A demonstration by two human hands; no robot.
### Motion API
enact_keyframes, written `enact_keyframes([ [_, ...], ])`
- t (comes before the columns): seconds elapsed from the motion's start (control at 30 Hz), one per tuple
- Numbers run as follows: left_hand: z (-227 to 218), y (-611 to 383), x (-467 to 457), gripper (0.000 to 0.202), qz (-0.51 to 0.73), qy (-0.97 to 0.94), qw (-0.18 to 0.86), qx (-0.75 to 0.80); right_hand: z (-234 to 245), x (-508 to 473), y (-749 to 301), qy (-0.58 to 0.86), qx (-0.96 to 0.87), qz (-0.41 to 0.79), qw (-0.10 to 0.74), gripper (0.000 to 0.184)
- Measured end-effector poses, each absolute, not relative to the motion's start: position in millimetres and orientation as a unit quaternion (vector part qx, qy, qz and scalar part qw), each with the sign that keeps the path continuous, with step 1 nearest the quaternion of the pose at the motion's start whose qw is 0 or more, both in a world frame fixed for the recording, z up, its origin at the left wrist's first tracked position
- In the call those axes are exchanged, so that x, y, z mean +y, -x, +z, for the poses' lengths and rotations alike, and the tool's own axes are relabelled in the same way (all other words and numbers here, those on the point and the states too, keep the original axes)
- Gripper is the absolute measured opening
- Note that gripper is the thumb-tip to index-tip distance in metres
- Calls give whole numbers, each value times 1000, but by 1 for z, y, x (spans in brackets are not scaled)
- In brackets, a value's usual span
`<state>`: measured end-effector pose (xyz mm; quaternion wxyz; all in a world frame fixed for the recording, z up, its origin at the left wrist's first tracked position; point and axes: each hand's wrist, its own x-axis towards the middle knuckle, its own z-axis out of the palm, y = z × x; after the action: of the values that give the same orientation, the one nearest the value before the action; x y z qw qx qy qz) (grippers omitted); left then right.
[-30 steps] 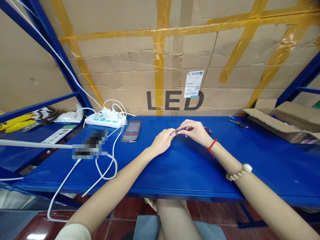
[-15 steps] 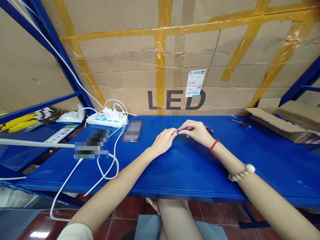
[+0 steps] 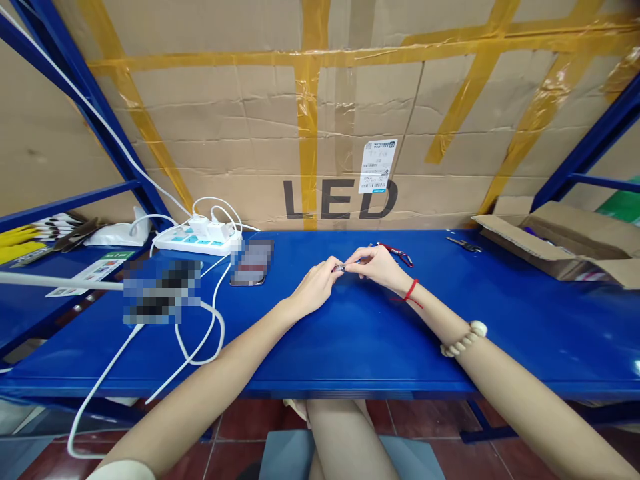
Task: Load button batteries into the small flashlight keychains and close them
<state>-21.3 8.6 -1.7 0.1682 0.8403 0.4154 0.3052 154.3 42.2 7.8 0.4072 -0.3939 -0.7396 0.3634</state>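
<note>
Over the middle of the blue table, my left hand (image 3: 316, 285) is closed, thumb and fingers pinching a small silvery metal piece (image 3: 340, 268). At its other end, my right hand (image 3: 379, 267) grips the same piece between thumb and forefinger. The fingers cover much of it, so its exact shape is hidden. Just behind my right hand lies a red carabiner (image 3: 404, 257), partly covered by the hand. Farther right, a key (image 3: 464, 245) with a dark head lies flat on the table.
On the left stand a white power strip (image 3: 193, 240) with plugged chargers, a phone (image 3: 253, 263) and loose white cables (image 3: 215, 333). An open cardboard box (image 3: 535, 250) sits at the back right. A large taped carton (image 3: 240, 133) rises behind the blue table (image 3: 370, 353).
The view has turned slightly right, so everything sits farther left in it. More of the red carabiner shows beside my right hand. Both hands keep their pinch on the metal piece.
</note>
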Motion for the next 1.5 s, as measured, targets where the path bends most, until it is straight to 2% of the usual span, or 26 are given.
enact_keyframes([
  [0.5, 1, 24, 7, 19, 208, -875, -11, 438, 7, 32, -149, 438, -727, 373, 374, 26],
  [0.7, 4, 25, 6, 20, 222, -869, -51, 440, 5, 33, -147, 452, -697, 415, 372, 30],
  [1.1, 8, 20, 9, 19, 304, -848, 42, 432, 8, 42, -147, 427, -671, 451, 405, 37],
  [1.23, 8, 18, 7, 21, 319, -834, 110, 437, 10, 44, -151, 414, -689, 440, 400, 36],
  [1.33, 10, 16, 5, 23, 313, -827, 118, 451, 10, 45, -153, 415, -697, 430, 396, 34],
  [1.5, 13, 13, 3, 23, 302, -798, 148, 500, 16, 45, -155, 389, -712, 378, 446, 34],
])
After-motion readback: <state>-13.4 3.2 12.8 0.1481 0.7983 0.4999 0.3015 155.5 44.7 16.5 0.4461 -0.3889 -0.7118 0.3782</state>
